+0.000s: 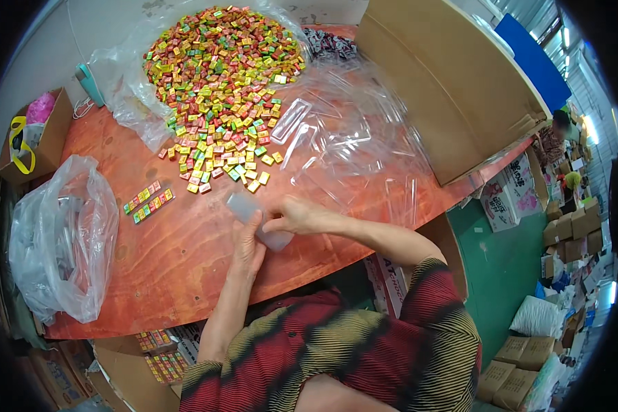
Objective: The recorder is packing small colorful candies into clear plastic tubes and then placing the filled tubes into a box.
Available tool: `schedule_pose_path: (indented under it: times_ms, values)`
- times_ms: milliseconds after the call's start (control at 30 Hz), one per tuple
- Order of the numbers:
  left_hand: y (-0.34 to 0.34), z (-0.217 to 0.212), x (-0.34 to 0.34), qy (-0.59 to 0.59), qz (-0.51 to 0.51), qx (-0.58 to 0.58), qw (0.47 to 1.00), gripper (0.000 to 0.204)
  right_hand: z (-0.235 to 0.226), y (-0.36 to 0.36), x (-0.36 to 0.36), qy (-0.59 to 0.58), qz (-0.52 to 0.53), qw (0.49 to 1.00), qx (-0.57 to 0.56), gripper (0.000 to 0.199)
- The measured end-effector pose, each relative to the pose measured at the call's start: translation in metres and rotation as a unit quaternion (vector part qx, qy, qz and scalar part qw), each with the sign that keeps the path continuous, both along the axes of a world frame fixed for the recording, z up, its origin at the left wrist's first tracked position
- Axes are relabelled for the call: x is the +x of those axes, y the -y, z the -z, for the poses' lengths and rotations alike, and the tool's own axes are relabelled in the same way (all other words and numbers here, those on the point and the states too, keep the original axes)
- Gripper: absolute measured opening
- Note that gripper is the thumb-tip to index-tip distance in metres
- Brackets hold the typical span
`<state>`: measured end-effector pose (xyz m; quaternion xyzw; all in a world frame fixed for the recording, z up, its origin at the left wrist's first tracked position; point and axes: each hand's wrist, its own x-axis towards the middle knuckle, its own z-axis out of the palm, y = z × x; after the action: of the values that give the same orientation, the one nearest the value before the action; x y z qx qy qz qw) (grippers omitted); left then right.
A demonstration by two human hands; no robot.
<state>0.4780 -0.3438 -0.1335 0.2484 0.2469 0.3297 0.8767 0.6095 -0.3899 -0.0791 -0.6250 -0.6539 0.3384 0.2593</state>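
Observation:
In front of my body, over the near part of the table, both hands are on a translucent whitish plastic piece (pixel 242 204); whether it is a bag or a stack of film I cannot tell. My left hand (pixel 248 246) grips it from below, thumb up along it. Bent fingers of my right hand (pixel 294 216) pinch at its right side; part of the plastic shows under them. Just beyond lies a big heap of small, brightly wrapped candy-like blocks (pixel 220 75), red, yellow and green. Left of my hands sit two filled clear strip packs (pixel 151 204).
Clear plastic trays (pixel 343 137) cover the table's right side, before a tall cardboard sheet (pixel 453 82). A clear bag (pixel 65 240) of plastic pieces stands at the left edge, near an open carton (pixel 51 141). Below the front edge, a box (pixel 127 364) holds filled packs.

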Motion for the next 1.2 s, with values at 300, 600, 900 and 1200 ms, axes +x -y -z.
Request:
schedule_pose_path:
  times_ms: [300, 600, 900, 1200]
  values:
    - [0.000, 0.017, -0.009, 0.017, 0.029, -0.089, 0.995, 0.037, 0.009, -0.003, 0.008, -0.228, -0.004, 0.952, -0.203, 0.017]
    - [-0.009, 0.015, -0.013, 0.007, -0.018, -0.137, 0.990, 0.037, -0.055, -0.029, 0.099, 0.486, 0.230, 0.807, 0.246, 0.003]
    - [-0.002, 0.011, -0.009, 0.013, -0.012, -0.067, 0.998, 0.042, -0.001, -0.003, 0.004, 0.014, 0.018, 1.000, -0.016, 0.024]
    - [0.002, 0.005, -0.008, -0.001, 0.006, -0.021, 1.000, 0.038, 0.014, -0.001, 0.005, -0.243, -0.003, 0.956, -0.167, 0.020]
